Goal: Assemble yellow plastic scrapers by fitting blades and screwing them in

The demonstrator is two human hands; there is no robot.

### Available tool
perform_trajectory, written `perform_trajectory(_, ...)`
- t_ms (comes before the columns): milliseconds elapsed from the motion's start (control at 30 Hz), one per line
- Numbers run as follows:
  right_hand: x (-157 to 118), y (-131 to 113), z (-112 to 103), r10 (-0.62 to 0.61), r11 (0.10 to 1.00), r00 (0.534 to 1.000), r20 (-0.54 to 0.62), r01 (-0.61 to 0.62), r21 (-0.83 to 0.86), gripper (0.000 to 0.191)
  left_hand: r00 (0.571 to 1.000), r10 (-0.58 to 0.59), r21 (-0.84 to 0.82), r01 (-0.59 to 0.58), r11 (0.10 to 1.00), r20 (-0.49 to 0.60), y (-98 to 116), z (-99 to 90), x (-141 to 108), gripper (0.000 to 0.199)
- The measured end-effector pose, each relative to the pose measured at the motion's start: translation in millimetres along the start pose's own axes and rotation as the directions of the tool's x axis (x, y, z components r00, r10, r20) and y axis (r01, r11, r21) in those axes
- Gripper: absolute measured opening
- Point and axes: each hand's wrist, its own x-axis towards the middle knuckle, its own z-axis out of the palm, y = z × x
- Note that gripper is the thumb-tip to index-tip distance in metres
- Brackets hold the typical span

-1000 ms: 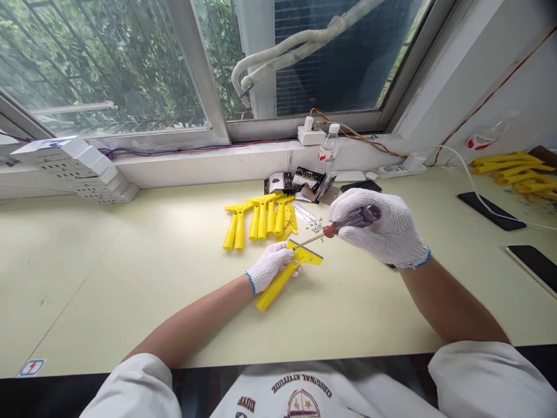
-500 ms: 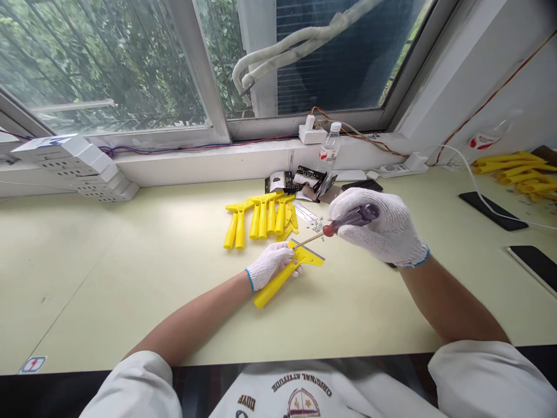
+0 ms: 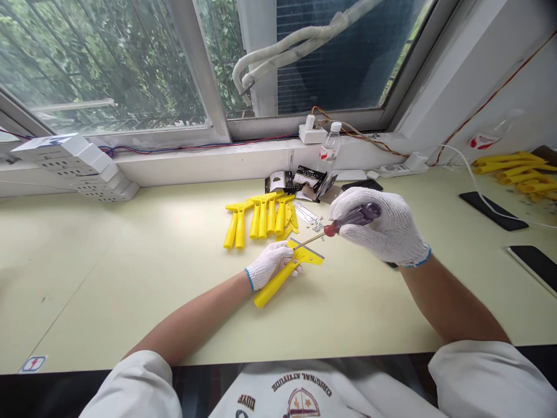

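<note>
My left hand (image 3: 274,264), in a white knit glove, is closed around a yellow scraper (image 3: 275,285) near its head. The scraper's handle slants toward me, and a thin metal blade (image 3: 314,252) runs along its far edge. In my gloved right hand (image 3: 383,226) is a screwdriver (image 3: 354,216) with a dark, translucent handle and a red collar. Its shaft points down left, and the tip meets the left side of the scraper head. Just beyond lie small loose screws (image 3: 318,225) and several yellow scraper handles (image 3: 262,217) in a row.
Behind the handles are black card packages (image 3: 278,182), white strips (image 3: 305,212) and a plastic bottle (image 3: 331,148). More yellow handles (image 3: 517,171) are piled at the far right, near two dark phones (image 3: 492,210). White boxes (image 3: 82,168) lean at the back left.
Almost nothing differs. My right hand and the screwdriver have shifted very slightly to the right; the scraper stays in my left hand.
</note>
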Motion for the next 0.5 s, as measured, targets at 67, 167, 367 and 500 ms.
perform_trajectory(67, 0.3, 0.0, 0.1, -0.001, 1.0, 1.0, 0.004, 0.001, -0.01, 0.014, 1.0, -0.015, -0.011, 0.015, 1.0, -0.02, 0.2, 1.1, 0.7, 0.037)
perform_trajectory(167, 1.2, -1.0, 0.2, -0.016, 1.0, 1.0, 0.008, 0.016, -0.018, 0.014, 0.997, -0.032, -0.013, 0.031, 0.999, -0.069, 1.6, 3.7, 0.1, 0.038)
perform_trajectory(367, 1.8, -2.8, 0.6, -0.042, 0.999, 0.999, 0.028, 0.043, -0.02, 0.012, 0.998, -0.011, 0.004, 0.012, 1.0, -0.059, 3.6, 6.7, -4.1, 0.039)
perform_trajectory(500, 0.6, 0.0, -1.0, -0.024, 1.0, 0.998, 0.05, 0.025, -0.016, 0.011, 0.999, 0.004, 0.008, -0.003, 1.0, -0.043, 1.9, 5.1, -4.0, 0.035)
